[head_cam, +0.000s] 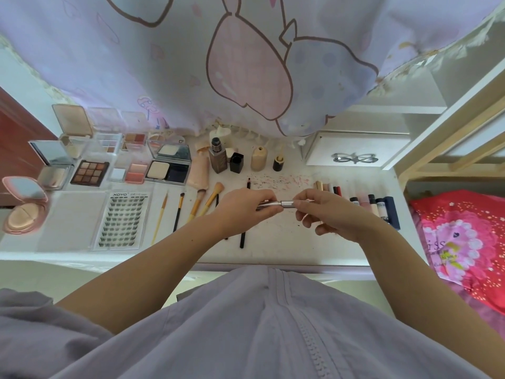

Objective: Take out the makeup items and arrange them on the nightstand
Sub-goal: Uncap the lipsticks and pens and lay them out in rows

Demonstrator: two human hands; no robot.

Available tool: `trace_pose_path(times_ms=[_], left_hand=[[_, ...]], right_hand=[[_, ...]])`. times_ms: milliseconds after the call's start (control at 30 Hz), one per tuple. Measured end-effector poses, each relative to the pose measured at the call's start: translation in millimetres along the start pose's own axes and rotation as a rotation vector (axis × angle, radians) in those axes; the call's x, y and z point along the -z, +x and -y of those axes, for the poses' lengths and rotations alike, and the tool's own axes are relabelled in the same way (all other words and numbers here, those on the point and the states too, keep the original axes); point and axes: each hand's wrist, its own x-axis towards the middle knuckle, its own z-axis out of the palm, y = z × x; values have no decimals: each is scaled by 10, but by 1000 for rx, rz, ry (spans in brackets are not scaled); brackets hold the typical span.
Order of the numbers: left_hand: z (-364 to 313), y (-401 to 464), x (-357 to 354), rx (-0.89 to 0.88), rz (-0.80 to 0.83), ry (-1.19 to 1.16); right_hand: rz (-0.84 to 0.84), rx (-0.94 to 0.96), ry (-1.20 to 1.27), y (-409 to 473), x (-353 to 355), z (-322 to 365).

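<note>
Both hands hold a slim silver makeup pen [284, 204] above the middle of the white nightstand [278, 250]. My left hand [246, 207] grips its left end, and my right hand [325, 212] pinches the silver cap end. Beneath the hands lie a black pencil [242, 239] and several brushes [196, 206]. Open palettes and compacts [90, 173] fill the left side, with a lash tray [123, 220] in front of them. Foundation bottles [218, 157] stand at the back. A row of lipsticks and small tubes [366, 203] lies at the right.
A cartoon-print curtain [246, 64] hangs over the back of the nightstand. A small white drawer box with a bow handle [355, 153] sits at the back right. A red patterned bag [464, 242] lies to the right, beside a wooden frame [451, 149].
</note>
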Motion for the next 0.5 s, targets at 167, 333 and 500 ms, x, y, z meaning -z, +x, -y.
trace_pose_path(times_ms=[167, 333, 500], left_hand=[[-32, 19, 10, -10, 20, 9], [-39, 50, -20, -7, 25, -8], [-49, 72, -34, 2, 21, -31]], right_hand=[[-46, 32, -41, 30, 47, -2], [12, -14, 28, 26, 118, 13], [-10, 20, -2, 78, 161, -5]])
